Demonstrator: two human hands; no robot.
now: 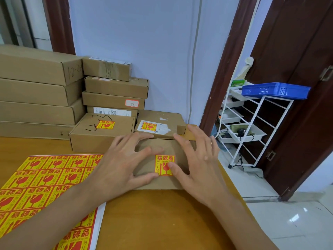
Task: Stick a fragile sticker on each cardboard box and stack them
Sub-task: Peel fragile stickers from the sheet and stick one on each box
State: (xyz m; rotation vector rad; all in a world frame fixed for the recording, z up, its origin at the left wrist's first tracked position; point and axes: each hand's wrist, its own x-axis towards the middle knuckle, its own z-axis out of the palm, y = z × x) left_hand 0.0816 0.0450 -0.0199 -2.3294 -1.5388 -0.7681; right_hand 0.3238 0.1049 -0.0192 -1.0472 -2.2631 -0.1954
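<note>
Two bare hands press on a cardboard box point(162, 179) lying on the wooden surface point(153, 222). Left hand point(119, 168) and right hand point(196, 165) both have fingers spread apart, clamped on nothing; the right thumb touches the fragile sticker point(163, 163) on the box. A sticker sheet point(41, 181) lies left. Farther away, two stickered boxes point(102, 130) sit before stacked boxes point(115, 91).
</note>
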